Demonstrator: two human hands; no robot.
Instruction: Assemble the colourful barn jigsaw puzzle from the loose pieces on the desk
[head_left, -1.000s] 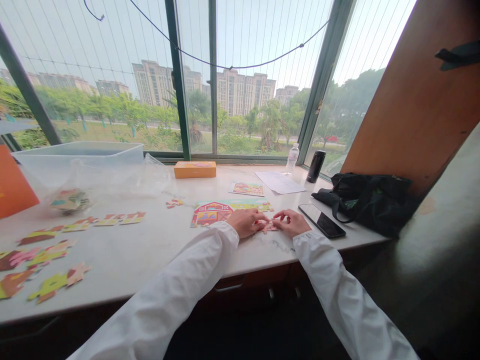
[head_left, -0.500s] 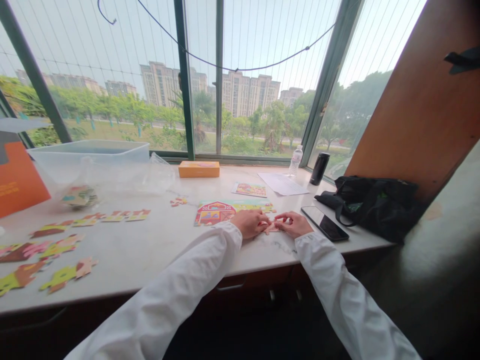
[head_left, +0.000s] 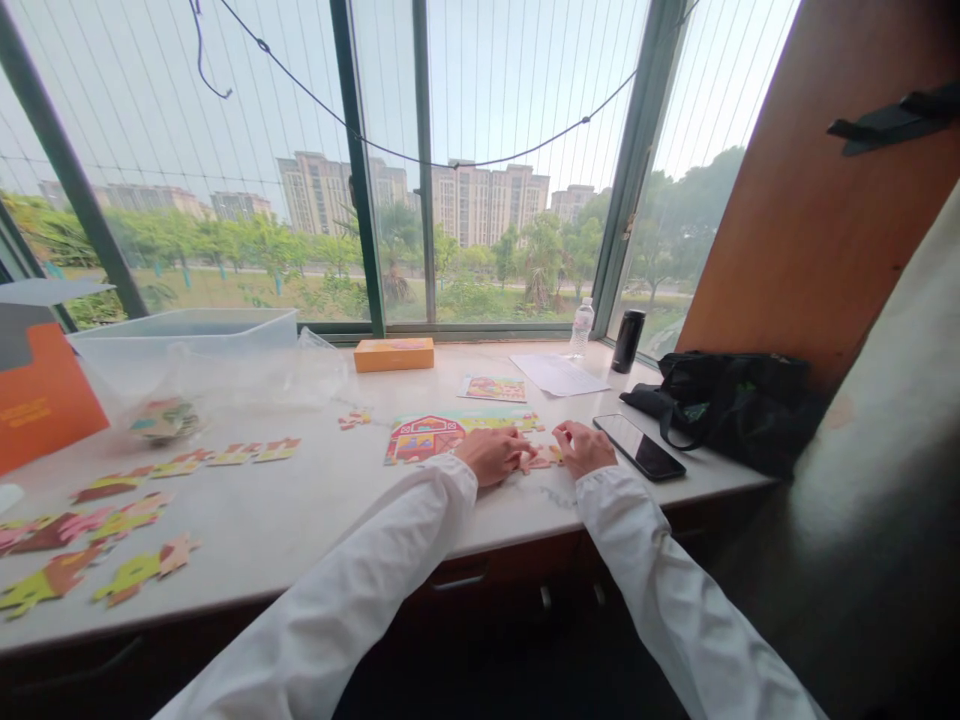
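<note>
A partly joined jigsaw puzzle (head_left: 426, 438) with a red barn picture lies on the table. My left hand (head_left: 491, 455) rests at its lower edge, fingers bent down on a pinkish puzzle piece (head_left: 541, 458); the palm hides part of the barn section. Just right of that piece is my right hand (head_left: 589, 450), its fingers curled loosely and a little apart, with nothing visible between them. A small picture card (head_left: 493, 387) lies behind the puzzle. To the left is a loose cluster of pieces (head_left: 354, 420).
Rows of puzzle pieces (head_left: 135, 522) spread over the table's left side. Behind them stand a clear plastic bin (head_left: 187, 325) and an orange box (head_left: 394, 354). A phone (head_left: 639, 446), black bag (head_left: 739, 410), paper (head_left: 559, 375), bottle (head_left: 582, 328) and black tumbler (head_left: 628, 341) lie rightward.
My right hand has drawn back slightly from the pinkish pieces, showing more of them. My left hand stays at the puzzle's lower edge. The camera view has shifted a little.
</note>
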